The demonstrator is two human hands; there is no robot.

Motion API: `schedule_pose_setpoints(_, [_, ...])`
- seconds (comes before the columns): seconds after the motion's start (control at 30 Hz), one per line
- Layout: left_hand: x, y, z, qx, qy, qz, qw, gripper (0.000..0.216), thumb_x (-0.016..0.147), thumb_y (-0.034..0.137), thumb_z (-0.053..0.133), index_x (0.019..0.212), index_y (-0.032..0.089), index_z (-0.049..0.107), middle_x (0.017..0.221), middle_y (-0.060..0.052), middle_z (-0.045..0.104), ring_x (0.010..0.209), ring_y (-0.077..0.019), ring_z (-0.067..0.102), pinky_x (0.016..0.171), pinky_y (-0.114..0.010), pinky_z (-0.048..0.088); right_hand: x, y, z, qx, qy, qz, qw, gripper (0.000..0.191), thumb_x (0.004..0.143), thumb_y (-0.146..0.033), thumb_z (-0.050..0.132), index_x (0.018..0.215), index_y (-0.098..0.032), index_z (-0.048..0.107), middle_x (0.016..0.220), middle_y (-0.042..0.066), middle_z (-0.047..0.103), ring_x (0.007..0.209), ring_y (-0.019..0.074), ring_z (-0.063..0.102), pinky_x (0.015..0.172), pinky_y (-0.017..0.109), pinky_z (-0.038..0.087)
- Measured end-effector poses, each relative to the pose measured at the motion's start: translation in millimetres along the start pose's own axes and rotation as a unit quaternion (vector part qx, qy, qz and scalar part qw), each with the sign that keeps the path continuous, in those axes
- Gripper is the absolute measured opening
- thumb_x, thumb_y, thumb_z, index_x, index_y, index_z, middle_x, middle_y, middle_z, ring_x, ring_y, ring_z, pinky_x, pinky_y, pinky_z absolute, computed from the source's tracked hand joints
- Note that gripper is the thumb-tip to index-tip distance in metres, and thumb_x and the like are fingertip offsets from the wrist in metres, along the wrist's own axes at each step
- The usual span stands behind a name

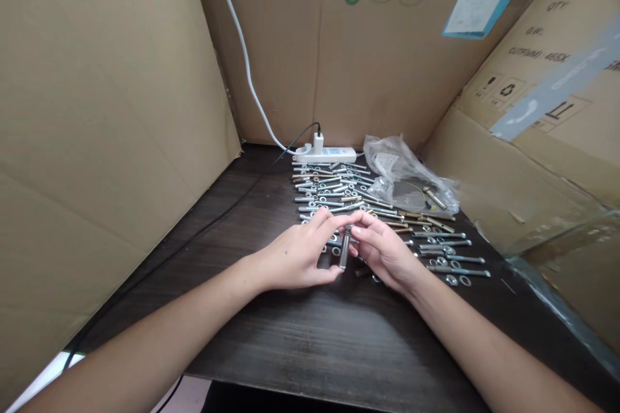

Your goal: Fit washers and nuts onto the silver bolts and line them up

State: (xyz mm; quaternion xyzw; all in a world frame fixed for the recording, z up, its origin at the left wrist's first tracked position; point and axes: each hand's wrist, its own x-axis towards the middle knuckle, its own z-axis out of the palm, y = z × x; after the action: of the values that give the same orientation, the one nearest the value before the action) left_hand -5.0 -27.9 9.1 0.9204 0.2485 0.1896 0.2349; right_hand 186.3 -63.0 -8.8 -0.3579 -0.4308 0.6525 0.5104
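Over the worktop (310, 339), our left hand (293, 255) and right hand (387, 257) grasp one metal sleeve (345, 250) – seemingly part-done. Bolts (465, 271) toward the far and right edges (many, lying loose) look not yet fitted.

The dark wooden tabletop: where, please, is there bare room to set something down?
Bare tabletop: left side, between the tan cardboard panel and silvery metal bolts, though a thin black cable crosses it; and the near side, between the front edge and both hands. Crowded: beyond them, towards the white power strip, and rightward.
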Motion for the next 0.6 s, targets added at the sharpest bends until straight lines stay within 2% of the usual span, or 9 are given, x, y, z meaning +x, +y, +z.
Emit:
schedule_pose_setpoints(0.3, [-0.3, -0.7, 2.7, -0.004, 0.004, 0.012, 1.000, 0.081, 0.076, 0.029, 0.062, 0.143, 0.033, 0.018, 0.112, -0.005, 0.044, 0.085, -0.0173, 0.056, 0.076, -0.036, 0.052, 0.4, -2.5, 4.4, 0.045, -0.005, 0.015, 0.999, 0.010, 0.079, -0.028, 0.061, 0.085, -0.021, 0.059, 0.080, 0.000, 0.056, 0.068, 0.0123, 0.048, 0.057, 0.024, 0.038])
schedule_pose_setpoints(0.47, [-0.2, 0.7, 1.2, -0.006, -0.007, 0.014, 1.000, 0.072, 0.077, 0.028, 0.062, 0.139, 0.032, 0.026, 0.113, -0.005, 0.043, 0.081, -0.0152, 0.056, 0.074, -0.034, 0.053, 0.1, -4.3, 5.4, 0.063, -0.008, 0.029, 0.998, 0.016, 0.078, -0.026, 0.055, 0.090, -0.021, 0.064, 0.086, 0.003, 0.060, 0.076, 0.0157, 0.051, 0.058, 0.025, 0.040])
schedule_pose_setpoints(0.6, [-0.2, 0.4, -0.1, 0.001, 0.002, 0.008, 1.000, 0.076, 0.076, 0.026, 0.062, 0.141, 0.033, 0.023, 0.109, -0.004, 0.044, 0.082, -0.0158, 0.056, 0.076, -0.034, 0.053, 1.3, -2.0, 1.4, 0.041, 0.020, -0.015, 0.999, 0.017, 0.078, -0.025, 0.054, 0.086, -0.019, 0.069, 0.090, 0.005, 0.062, 0.080, 0.0171, 0.050, 0.060, 0.026, 0.039])
